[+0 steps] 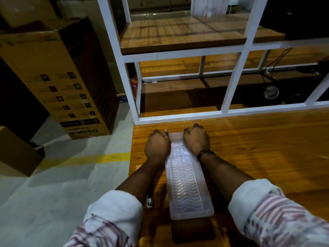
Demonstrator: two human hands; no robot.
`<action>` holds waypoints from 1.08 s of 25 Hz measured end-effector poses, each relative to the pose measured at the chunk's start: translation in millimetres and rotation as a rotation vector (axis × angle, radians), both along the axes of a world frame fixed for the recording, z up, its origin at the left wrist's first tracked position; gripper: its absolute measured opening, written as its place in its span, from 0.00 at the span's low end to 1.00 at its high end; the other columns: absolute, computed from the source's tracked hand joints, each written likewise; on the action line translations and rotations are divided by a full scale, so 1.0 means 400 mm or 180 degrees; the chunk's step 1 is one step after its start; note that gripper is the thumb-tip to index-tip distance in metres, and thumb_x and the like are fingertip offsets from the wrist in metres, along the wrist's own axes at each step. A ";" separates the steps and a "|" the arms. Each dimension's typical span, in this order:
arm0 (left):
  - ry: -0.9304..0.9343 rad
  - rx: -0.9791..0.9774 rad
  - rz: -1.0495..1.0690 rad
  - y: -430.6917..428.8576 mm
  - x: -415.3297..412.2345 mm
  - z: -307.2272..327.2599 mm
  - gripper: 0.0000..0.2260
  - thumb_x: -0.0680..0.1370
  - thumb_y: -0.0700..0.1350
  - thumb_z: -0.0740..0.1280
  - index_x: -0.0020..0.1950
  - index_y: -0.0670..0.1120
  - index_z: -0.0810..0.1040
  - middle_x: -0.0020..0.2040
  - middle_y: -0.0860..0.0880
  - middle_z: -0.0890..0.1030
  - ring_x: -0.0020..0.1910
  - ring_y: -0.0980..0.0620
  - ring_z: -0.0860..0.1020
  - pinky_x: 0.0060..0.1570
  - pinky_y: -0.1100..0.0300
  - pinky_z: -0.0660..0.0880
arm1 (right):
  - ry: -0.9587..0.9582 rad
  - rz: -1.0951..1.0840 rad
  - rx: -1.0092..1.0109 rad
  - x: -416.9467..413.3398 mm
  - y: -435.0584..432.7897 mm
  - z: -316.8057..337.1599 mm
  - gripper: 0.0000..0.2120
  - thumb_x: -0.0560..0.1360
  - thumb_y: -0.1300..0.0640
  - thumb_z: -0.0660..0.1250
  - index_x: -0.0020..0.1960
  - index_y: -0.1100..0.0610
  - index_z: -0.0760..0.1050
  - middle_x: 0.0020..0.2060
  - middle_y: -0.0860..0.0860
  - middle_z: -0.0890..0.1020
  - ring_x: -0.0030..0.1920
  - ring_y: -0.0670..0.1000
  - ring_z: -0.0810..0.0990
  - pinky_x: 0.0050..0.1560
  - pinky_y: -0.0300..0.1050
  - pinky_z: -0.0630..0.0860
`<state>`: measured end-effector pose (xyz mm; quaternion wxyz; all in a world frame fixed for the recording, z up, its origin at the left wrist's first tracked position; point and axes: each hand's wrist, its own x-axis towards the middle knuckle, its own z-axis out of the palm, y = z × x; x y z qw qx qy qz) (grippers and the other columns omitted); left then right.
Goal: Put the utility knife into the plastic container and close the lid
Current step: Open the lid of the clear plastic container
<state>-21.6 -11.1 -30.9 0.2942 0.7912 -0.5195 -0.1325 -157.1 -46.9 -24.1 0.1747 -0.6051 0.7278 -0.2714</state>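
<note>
Rolled checked sleeves [114,209] sit nearest my view, at 7 and 5 o'clock. Between the forearms I note the plastic container [187,186] on the wooden table [267,157], long axis running 12 to 6 o'clock, ribbed lid [183,175] lying over it. Left hand [157,145] and right hand [196,139] both bear on the far end at 12 o'clock, fingers curled over the corners; whether they press or pry I cannot tell. The utility knife [150,198] lies on the table just beside the container's left wall, partly under the left forearm, at about 7 o'clock from the hands. Its long axis runs parallel to the container, one end towards me; I cannot tell which end carries the blade. I judge the left hand nearer. The knife is not yet inside, so the lid must come up first
</note>
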 end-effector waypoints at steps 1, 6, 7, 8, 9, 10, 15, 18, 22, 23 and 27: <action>-0.0006 -0.0010 -0.0013 0.001 -0.001 -0.003 0.23 0.83 0.60 0.54 0.56 0.43 0.78 0.51 0.41 0.83 0.48 0.40 0.82 0.43 0.53 0.72 | 0.0028 0.0006 -0.0004 -0.001 0.002 -0.002 0.24 0.79 0.44 0.58 0.61 0.64 0.73 0.57 0.63 0.79 0.57 0.66 0.78 0.58 0.56 0.75; 0.0016 0.0020 0.0068 0.007 -0.002 0.001 0.22 0.83 0.59 0.55 0.57 0.42 0.78 0.52 0.41 0.83 0.50 0.39 0.82 0.42 0.53 0.71 | 0.0087 0.0059 -0.0084 -0.004 0.005 -0.004 0.24 0.79 0.45 0.58 0.60 0.65 0.74 0.56 0.63 0.79 0.55 0.66 0.78 0.58 0.57 0.76; 0.0044 -0.0015 0.0052 0.008 -0.003 0.002 0.21 0.83 0.58 0.55 0.57 0.43 0.78 0.52 0.41 0.83 0.49 0.40 0.82 0.42 0.54 0.71 | 0.0108 0.0068 -0.0120 -0.003 0.005 -0.002 0.24 0.79 0.45 0.58 0.60 0.65 0.74 0.56 0.63 0.79 0.55 0.65 0.79 0.57 0.57 0.76; 0.0052 -0.0071 0.0037 0.008 -0.002 0.003 0.21 0.83 0.58 0.55 0.56 0.43 0.78 0.51 0.42 0.83 0.48 0.41 0.82 0.41 0.55 0.71 | 0.0133 0.0073 -0.0155 -0.003 0.004 -0.001 0.23 0.79 0.45 0.58 0.59 0.65 0.74 0.55 0.63 0.79 0.54 0.65 0.79 0.57 0.56 0.76; 0.0039 -0.0127 0.0025 0.008 -0.002 0.003 0.20 0.83 0.57 0.56 0.55 0.43 0.78 0.50 0.42 0.83 0.47 0.41 0.82 0.40 0.56 0.72 | 0.0155 0.0073 -0.0181 -0.003 0.003 0.000 0.23 0.79 0.46 0.59 0.59 0.65 0.75 0.55 0.63 0.79 0.54 0.65 0.79 0.56 0.56 0.76; 0.0014 -0.0181 0.0008 0.009 -0.001 0.002 0.19 0.84 0.56 0.56 0.55 0.43 0.78 0.50 0.42 0.83 0.46 0.42 0.82 0.39 0.56 0.72 | 0.0174 0.0069 -0.0208 -0.003 0.003 -0.002 0.23 0.79 0.46 0.59 0.59 0.65 0.75 0.55 0.63 0.79 0.54 0.65 0.79 0.56 0.55 0.76; -0.0009 -0.0361 -0.0015 0.012 -0.003 0.000 0.17 0.84 0.54 0.57 0.53 0.43 0.79 0.48 0.43 0.83 0.45 0.44 0.82 0.38 0.57 0.71 | 0.0244 0.0044 -0.0424 0.001 0.007 -0.003 0.22 0.79 0.46 0.58 0.58 0.65 0.75 0.53 0.62 0.80 0.51 0.62 0.80 0.53 0.54 0.76; 0.0040 -0.0362 0.0039 0.016 -0.001 0.004 0.17 0.84 0.54 0.58 0.52 0.43 0.79 0.48 0.44 0.83 0.45 0.44 0.82 0.37 0.57 0.69 | 0.0293 0.0067 -0.0512 0.004 0.011 -0.001 0.22 0.80 0.46 0.58 0.58 0.64 0.75 0.53 0.62 0.80 0.51 0.62 0.80 0.53 0.54 0.76; 0.0347 -0.0355 0.0116 0.017 0.002 0.003 0.16 0.83 0.54 0.59 0.51 0.45 0.79 0.48 0.44 0.83 0.46 0.43 0.81 0.39 0.56 0.70 | 0.0255 0.0042 -0.0434 0.002 0.009 0.001 0.22 0.79 0.45 0.58 0.56 0.64 0.76 0.51 0.62 0.80 0.50 0.62 0.80 0.51 0.55 0.78; 0.0469 -0.0360 0.0102 0.017 0.003 0.004 0.15 0.83 0.55 0.59 0.50 0.45 0.79 0.48 0.45 0.83 0.46 0.43 0.81 0.40 0.56 0.71 | 0.0187 0.0046 -0.0388 0.003 0.007 0.003 0.22 0.79 0.44 0.58 0.55 0.63 0.76 0.50 0.61 0.81 0.49 0.62 0.80 0.50 0.55 0.78; 0.1026 -0.0352 0.0035 0.045 0.022 0.013 0.15 0.83 0.53 0.61 0.53 0.44 0.80 0.49 0.45 0.84 0.48 0.44 0.82 0.44 0.57 0.73 | -0.0417 0.0199 -0.0060 -0.020 0.011 0.012 0.22 0.79 0.43 0.59 0.51 0.63 0.76 0.48 0.61 0.82 0.47 0.63 0.80 0.46 0.52 0.77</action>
